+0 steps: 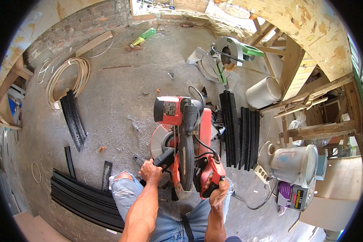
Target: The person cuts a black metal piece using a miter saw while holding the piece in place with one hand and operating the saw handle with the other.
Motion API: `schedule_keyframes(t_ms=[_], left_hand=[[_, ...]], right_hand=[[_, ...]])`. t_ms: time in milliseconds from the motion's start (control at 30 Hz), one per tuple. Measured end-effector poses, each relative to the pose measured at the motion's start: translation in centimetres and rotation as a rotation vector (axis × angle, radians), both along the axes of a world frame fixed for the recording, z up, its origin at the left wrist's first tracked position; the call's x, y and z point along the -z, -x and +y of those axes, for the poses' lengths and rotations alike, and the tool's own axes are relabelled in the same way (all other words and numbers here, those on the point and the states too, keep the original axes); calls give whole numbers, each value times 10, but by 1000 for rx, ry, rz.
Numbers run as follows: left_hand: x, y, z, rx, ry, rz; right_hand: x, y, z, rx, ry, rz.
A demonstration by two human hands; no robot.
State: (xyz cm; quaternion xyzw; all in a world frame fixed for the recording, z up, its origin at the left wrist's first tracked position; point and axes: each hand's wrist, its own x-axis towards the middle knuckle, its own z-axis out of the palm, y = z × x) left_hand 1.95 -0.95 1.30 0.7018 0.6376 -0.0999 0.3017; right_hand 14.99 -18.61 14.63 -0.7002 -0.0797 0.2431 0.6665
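Note:
A red and black miter saw (185,149) stands on the floor between my knees, with its motor housing at the far side. My left hand (150,171) is closed round the black bar-like handle on the saw's left side. On the right, my right hand (218,194) wraps round the red and black trigger handle (211,177). The round guard and part of the disc (159,139) show left of the saw's arm. Most of the saw's base is hidden under its arm and my hands. Black ribbed moulding strips (229,129) lie just right of the saw.
Longer black mouldings (84,197) lie at my left, another piece (72,121) near a coiled hose (52,86). A green miter saw (226,56) stands far right. Buckets (264,92), a power strip (261,172), a purple box (290,195) and wooden framing (322,131) line the right side.

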Motion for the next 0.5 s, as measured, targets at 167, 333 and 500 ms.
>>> schedule_keyframes(t_ms=[167, 333, 500], left_hand=[[-2, 0, 1, 3, 11, 13], [-8, -6, 0, 17, 23, 32], [0, 4, 1, -6, -5, 26]], right_hand=[[7, 0, -4, -4, -23, -8], [3, -2, -4, -4, 11, -17], [4, 2, -1, -14, 10, -12]])
